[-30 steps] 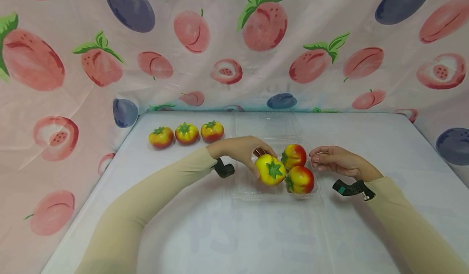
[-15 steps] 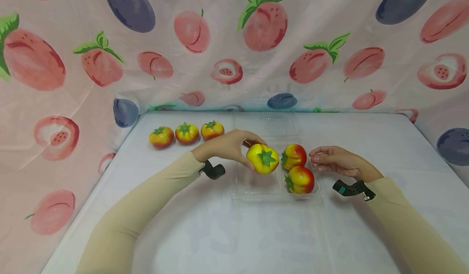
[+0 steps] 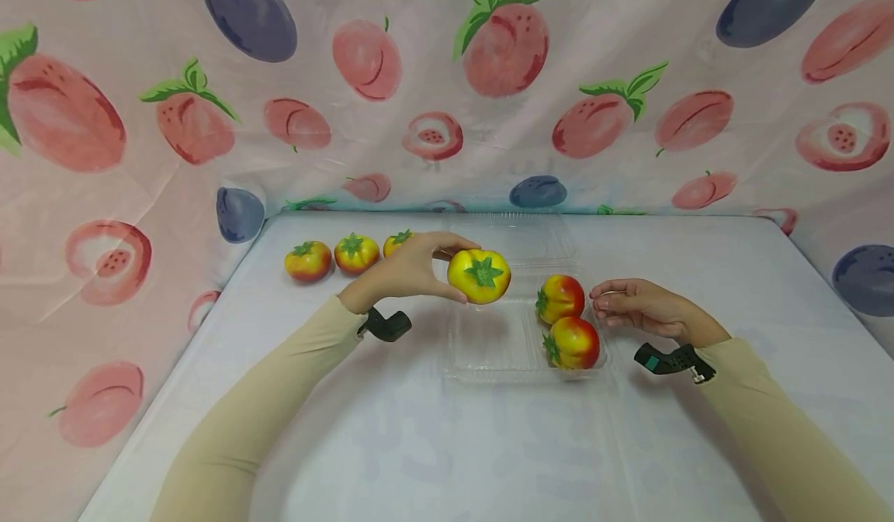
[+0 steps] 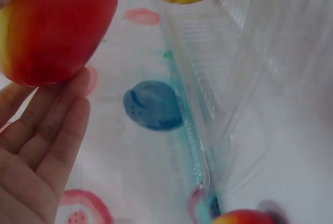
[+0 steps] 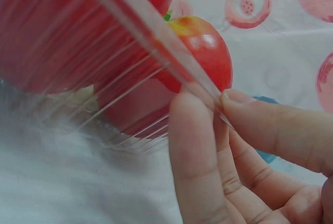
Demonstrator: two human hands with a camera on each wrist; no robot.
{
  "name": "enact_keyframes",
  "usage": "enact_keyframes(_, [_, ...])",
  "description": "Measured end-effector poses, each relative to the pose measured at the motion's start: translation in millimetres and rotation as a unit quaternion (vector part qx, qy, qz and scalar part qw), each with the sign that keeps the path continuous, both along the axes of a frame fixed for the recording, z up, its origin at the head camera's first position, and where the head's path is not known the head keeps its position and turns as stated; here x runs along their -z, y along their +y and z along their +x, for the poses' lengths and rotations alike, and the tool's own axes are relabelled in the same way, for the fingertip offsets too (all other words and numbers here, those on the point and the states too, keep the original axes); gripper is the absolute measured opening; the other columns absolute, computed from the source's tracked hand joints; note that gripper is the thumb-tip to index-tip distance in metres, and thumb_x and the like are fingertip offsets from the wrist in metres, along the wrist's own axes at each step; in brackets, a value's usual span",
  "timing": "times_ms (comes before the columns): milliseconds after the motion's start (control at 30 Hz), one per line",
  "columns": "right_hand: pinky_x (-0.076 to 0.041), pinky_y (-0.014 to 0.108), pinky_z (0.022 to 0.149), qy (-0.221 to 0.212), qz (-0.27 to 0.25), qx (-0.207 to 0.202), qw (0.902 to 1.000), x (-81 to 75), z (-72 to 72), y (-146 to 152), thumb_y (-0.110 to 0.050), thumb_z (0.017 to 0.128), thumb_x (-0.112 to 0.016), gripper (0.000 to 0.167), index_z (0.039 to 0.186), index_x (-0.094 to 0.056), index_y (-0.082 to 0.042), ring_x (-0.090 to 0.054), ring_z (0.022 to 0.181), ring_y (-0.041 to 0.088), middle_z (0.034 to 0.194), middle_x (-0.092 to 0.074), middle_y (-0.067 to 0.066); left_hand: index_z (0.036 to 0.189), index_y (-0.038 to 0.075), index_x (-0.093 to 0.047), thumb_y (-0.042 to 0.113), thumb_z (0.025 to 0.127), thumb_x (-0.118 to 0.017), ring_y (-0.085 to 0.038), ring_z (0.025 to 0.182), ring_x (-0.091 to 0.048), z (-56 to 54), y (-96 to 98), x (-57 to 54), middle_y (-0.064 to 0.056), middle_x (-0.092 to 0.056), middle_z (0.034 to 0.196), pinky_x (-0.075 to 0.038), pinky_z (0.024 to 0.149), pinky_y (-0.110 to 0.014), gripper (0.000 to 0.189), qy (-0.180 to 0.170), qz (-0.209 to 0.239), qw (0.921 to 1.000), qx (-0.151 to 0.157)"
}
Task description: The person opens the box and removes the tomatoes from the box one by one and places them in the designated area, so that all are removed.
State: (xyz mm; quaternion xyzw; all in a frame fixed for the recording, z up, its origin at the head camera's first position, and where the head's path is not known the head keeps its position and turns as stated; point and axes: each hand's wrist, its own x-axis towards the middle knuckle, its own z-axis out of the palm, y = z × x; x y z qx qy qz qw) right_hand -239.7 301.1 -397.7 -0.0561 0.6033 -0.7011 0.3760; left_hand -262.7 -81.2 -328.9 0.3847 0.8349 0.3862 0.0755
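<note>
My left hand point(image 3: 412, 267) holds a yellow-and-red tomato point(image 3: 479, 276) with a star-shaped green calyx, raised over the left back part of a clear plastic clamshell box point(image 3: 482, 371). In the left wrist view the tomato's red underside point(image 4: 60, 31) shows above the fingers. Two more tomatoes, a back one point(image 3: 561, 299) and a front one point(image 3: 573, 343), lie on their sides in the box's right half. At the box's right side, my right hand point(image 3: 639, 306) pinches the rim point(image 5: 200, 78) between thumb and fingers, as the right wrist view shows.
Left of the box, three similar tomatoes stand in a row on the white cloth: the left one point(image 3: 307, 262), the middle one point(image 3: 357, 254) and the right one point(image 3: 396, 240), partly behind my left hand. The box's lid point(image 3: 510, 236) lies open toward the fruit-print backdrop point(image 3: 433, 57).
My left hand has moved up and to the left, carrying the tomato away from the two in the box. The right hand has stayed at the rim.
</note>
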Motion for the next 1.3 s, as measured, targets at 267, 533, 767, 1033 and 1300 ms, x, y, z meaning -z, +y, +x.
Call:
enact_keyframes(267, [-0.056, 0.021, 0.079, -0.004, -0.007, 0.0, 1.0, 0.7, 0.1, 0.7, -0.004, 0.097, -0.046, 0.018, 0.102, -0.061, -0.011, -0.068, 0.085, 0.01, 0.093, -0.069, 0.0, 0.124, 0.01, -0.059, 0.022, 0.067, -0.085, -0.018, 0.109, -0.058, 1.9, -15.6, -0.1, -0.004, -0.063, 0.123, -0.049, 0.098, -0.038, 0.064, 0.004, 0.038, 0.998, -0.05])
enact_keyframes(533, [-0.056, 0.021, 0.079, -0.006, -0.008, 0.001, 0.9999, 1.2, 0.2, 0.9, -0.004, 0.097, -0.046, 0.018, 0.102, -0.062, -0.012, -0.067, 0.086, 0.01, 0.093, -0.069, 0.0, 0.125, 0.008, -0.058, 0.02, 0.067, -0.085, -0.023, 0.114, -0.059, 3.8, -33.8, 4.1, -0.008, -0.062, 0.125, -0.048, 0.1, -0.04, 0.065, 0.004, 0.08, 0.9936, -0.08])
enact_keyframes(767, [-0.056, 0.021, 0.079, -0.005, -0.001, 0.008, 1.0, 1.6, 0.5, 0.4, -0.005, 0.097, -0.047, 0.017, 0.101, -0.062, -0.012, -0.067, 0.085, 0.01, 0.092, -0.069, 0.0, 0.124, 0.011, -0.059, 0.02, 0.066, -0.086, -0.022, 0.111, -0.06, 7.3, -51.8, 5.4, -0.006, -0.062, 0.124, -0.051, 0.092, -0.035, 0.065, -0.001, 0.084, 0.9891, -0.121])
enact_keyframes(1033, [-0.056, 0.021, 0.078, -0.003, -0.003, 0.005, 1.0, 1.1, 0.9, 0.3, -0.003, 0.098, -0.045, 0.018, 0.101, -0.061, -0.011, -0.067, 0.084, 0.009, 0.092, -0.069, 0.0, 0.125, 0.01, -0.059, 0.023, 0.067, -0.085, -0.023, 0.11, -0.059, 8.1, -72.3, 7.9, -0.007, -0.062, 0.124, -0.05, 0.095, -0.042, 0.065, 0.028, 0.084, 0.9832, -0.159])
enact_keyframes(1300, [-0.056, 0.021, 0.079, 0.007, -0.012, -0.004, 0.9999, 1.9, 0.1, 1.2, -0.004, 0.097, -0.046, 0.017, 0.103, -0.061, -0.01, -0.067, 0.085, 0.009, 0.093, -0.069, 0.0, 0.126, 0.01, -0.058, 0.016, 0.068, -0.084, -0.021, 0.113, -0.057, 9.3, -90.3, 8.2, -0.007, -0.061, 0.125, -0.046, 0.101, -0.039, 0.064, 0.034, 0.102, 0.9759, -0.19])
